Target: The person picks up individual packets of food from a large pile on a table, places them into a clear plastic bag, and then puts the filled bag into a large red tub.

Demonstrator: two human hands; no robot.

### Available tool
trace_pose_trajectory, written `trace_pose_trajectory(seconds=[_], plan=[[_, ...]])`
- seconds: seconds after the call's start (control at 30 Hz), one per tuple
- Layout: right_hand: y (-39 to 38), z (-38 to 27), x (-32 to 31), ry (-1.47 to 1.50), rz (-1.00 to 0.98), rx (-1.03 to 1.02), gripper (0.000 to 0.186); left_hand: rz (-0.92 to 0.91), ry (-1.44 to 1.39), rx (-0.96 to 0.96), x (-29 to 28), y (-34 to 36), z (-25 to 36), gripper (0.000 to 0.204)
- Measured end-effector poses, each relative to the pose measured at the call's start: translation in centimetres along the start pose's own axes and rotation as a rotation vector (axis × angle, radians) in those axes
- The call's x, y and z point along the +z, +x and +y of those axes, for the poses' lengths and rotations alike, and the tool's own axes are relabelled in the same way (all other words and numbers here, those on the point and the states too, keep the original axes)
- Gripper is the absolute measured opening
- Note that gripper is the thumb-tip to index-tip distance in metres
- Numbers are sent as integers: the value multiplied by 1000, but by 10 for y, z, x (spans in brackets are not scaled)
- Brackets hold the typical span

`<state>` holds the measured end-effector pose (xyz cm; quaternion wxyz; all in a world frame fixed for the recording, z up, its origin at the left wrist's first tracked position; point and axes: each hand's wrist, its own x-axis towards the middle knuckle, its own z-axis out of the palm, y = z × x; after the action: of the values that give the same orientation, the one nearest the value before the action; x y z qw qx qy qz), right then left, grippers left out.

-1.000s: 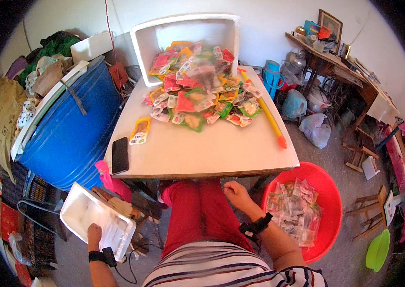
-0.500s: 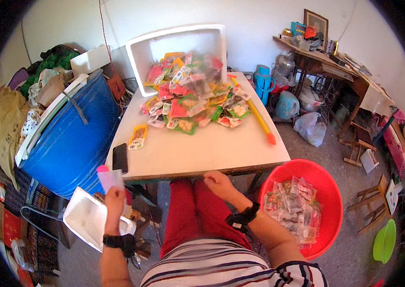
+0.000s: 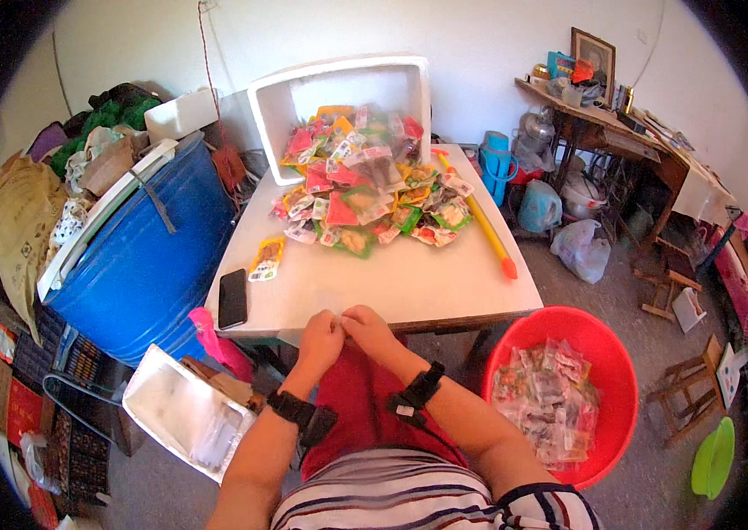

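Observation:
At the table's near edge my left hand (image 3: 322,341) and my right hand (image 3: 372,330) meet, fingers closed and fingertips together. A clear plastic bag (image 3: 289,335), barely visible, shows beside my left hand, which grips it. What my right fingers pinch is hidden. Farther up the table (image 3: 330,291) lies a heap of small food packets (image 3: 365,190), red, yellow and green, spilling from a white foam box (image 3: 269,132) tipped on its side. One yellow packet (image 3: 267,259) lies apart at the left, near a black phone (image 3: 232,299).
On the floor at right stands a red basin (image 3: 617,397) holding clear bags of packets (image 3: 546,397). At lower left is a white foam box (image 3: 162,389) with clear bags inside. A yellow tube (image 3: 487,231) lies along the table's right side. A blue tub (image 3: 144,265) stands left.
My left hand has moved right and up from above the lower-left foam box, bringing the clear plastic bag to the table edge. My right hand has moved left to meet it.

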<state>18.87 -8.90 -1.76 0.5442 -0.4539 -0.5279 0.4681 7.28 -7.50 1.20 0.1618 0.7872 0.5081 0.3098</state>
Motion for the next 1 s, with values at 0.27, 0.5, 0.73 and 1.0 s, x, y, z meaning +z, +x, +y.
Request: trace_pose_trajectory(seconds=[0.27,0.5,0.73,1.0], plan=[[18,3,-6,188,7,138,15,7,50,24,12,16,-1,15],[39,10,-16,314,-50,257,14,-100,-183,44,25,34,-23,17],[50,21,-22,479,28,300,12,-341,-788,-288,30,43,-36,14],[56,28,-21,294,-2,240,13,-359,-889,-350,52,47,-63,12]])
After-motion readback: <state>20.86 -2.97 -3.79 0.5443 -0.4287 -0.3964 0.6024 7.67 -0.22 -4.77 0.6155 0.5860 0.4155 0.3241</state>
